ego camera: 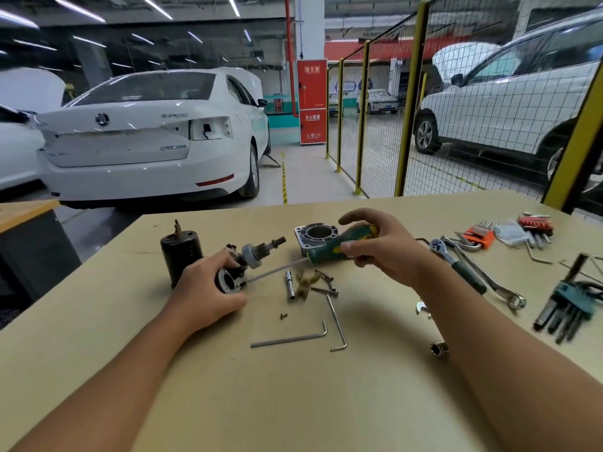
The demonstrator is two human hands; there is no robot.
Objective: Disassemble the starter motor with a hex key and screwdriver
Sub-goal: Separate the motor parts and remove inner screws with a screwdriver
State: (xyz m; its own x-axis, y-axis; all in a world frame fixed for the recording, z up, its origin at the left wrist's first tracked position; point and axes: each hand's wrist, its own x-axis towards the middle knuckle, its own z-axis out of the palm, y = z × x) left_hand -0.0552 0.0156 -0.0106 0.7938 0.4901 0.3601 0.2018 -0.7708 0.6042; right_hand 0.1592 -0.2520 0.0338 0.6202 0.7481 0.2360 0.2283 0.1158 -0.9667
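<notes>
My left hand grips the dark starter motor part on the wooden table, its ring-shaped end facing me and its geared shaft pointing away to the right. My right hand holds a green-and-yellow screwdriver; the thin blade runs down-left and its tip meets the part beside my left fingers. The black cylindrical motor housing stands upright just left of my left hand. A silver aluminium end housing lies behind the screwdriver handle.
Two hex keys lie near the front. Loose bolts, a small screw and a silver socket piece sit mid-table. A ratchet and spanner, hex key sets and a socket are at right.
</notes>
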